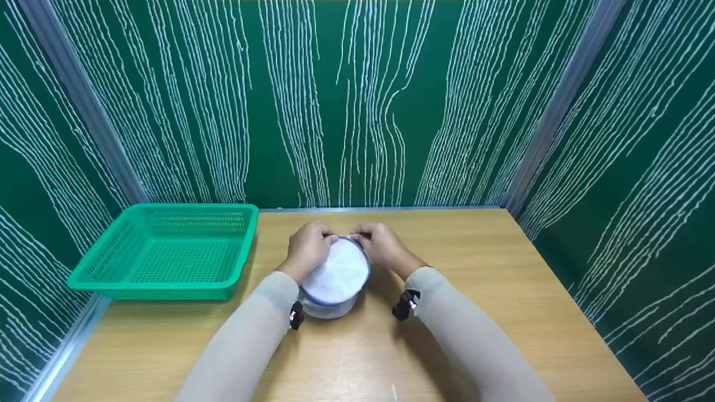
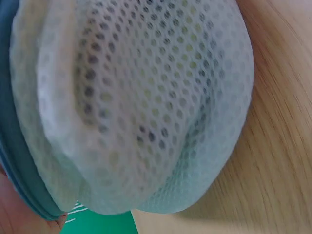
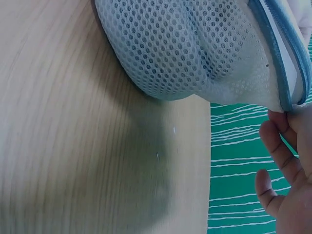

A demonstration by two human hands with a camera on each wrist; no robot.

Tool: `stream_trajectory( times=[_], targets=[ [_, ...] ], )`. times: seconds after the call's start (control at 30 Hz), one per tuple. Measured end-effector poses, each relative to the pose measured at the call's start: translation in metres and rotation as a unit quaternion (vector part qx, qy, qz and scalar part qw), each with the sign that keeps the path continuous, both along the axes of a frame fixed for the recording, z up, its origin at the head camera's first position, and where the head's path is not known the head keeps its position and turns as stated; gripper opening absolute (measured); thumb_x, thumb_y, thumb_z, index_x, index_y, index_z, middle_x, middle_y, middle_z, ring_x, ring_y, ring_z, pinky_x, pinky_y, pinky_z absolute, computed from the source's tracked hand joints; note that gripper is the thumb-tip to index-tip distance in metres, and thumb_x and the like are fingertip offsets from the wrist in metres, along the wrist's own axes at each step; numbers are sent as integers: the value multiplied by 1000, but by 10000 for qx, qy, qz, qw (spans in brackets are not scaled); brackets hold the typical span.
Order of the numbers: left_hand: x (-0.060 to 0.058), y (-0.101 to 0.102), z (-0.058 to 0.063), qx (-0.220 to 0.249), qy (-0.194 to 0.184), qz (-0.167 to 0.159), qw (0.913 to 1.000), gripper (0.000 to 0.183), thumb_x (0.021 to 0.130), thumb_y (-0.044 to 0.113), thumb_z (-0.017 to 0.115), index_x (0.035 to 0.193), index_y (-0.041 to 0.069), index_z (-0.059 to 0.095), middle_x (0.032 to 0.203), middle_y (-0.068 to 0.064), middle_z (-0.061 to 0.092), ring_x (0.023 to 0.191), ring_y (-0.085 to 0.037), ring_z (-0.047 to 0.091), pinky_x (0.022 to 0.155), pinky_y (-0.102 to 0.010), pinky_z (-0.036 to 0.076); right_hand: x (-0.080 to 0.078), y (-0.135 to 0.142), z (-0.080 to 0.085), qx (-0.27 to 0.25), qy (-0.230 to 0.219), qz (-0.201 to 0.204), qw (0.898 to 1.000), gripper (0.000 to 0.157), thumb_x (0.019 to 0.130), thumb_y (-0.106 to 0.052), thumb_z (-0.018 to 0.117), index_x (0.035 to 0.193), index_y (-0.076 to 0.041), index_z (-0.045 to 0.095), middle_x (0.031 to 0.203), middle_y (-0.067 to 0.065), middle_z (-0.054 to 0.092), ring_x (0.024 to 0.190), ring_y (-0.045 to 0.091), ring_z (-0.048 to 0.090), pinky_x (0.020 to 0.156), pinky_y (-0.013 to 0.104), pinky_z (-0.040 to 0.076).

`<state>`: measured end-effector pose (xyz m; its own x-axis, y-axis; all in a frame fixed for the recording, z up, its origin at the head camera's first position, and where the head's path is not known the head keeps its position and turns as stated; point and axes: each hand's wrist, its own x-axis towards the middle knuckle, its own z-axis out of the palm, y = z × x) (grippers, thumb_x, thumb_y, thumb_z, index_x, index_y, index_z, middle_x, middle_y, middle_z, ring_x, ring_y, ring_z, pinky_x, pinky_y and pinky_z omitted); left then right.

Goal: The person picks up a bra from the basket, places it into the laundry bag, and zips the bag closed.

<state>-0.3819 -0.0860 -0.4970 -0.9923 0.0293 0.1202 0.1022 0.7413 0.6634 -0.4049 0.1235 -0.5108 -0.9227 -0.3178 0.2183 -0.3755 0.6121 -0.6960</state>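
A round white mesh laundry bag (image 1: pixel 338 273) with a blue-grey zipped rim is tilted over the table, its lid side facing up. At the rim's far left, my left hand (image 1: pixel 310 248) pinches the edge between thumb and fingers. Across from it, my right hand (image 1: pixel 382 245) pinches the rim at the far right. The right wrist view shows the zipper band (image 3: pixel 280 58) partly parted near that hand, whose other fingers are loosely bent. Holes in the mesh wall (image 2: pixel 146 97) fill most of the left wrist view, and any contents are hard to make out.
A green plastic basket (image 1: pixel 243 265) stands at the left on the wooden table (image 1: pixel 475 262). Green panels with white wavy lines (image 1: pixel 391 151) rise behind the table and on both sides, joined by grey metal posts (image 1: pixel 539 139).
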Motion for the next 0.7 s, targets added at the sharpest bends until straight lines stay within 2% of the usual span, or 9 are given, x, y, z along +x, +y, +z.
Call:
stream_trajectory(
  times=[0.2, 0.47, 0.7],
  targets=[
    [1, -3, 1, 1, -63, 55, 10000, 17, 114, 26, 72, 114, 18, 87, 119, -3, 83, 119, -27, 75, 112, -50, 58, 0, 1, 1, 162, 154, 72, 9997, 17, 113, -10, 70, 117, -6, 86, 120, 11, 86, 119, 30, 81, 107, 45, 65],
    [1, -12, -2, 111, -324, 359, 9988, 18, 116, 26, 67, 111, 17, 82, 116, -4, 79, 113, -27, 72, 103, -48, 60, 0, 3, 2, 53, -357, -186, 9992, 17, 114, -13, 70, 118, -13, 86, 122, 7, 85, 120, 26, 79, 107, 41, 66],
    [1, -17, -8, 270, -563, 445, 9971, 20, 118, 26, 64, 113, 15, 80, 116, -7, 77, 109, -27, 70, 98, -45, 61, -1, 4, -2, -3, -263, -154, 9995, 15, 113, -11, 71, 116, -13, 86, 121, 7, 85, 120, 26, 79, 106, 40, 66]
  ],
)
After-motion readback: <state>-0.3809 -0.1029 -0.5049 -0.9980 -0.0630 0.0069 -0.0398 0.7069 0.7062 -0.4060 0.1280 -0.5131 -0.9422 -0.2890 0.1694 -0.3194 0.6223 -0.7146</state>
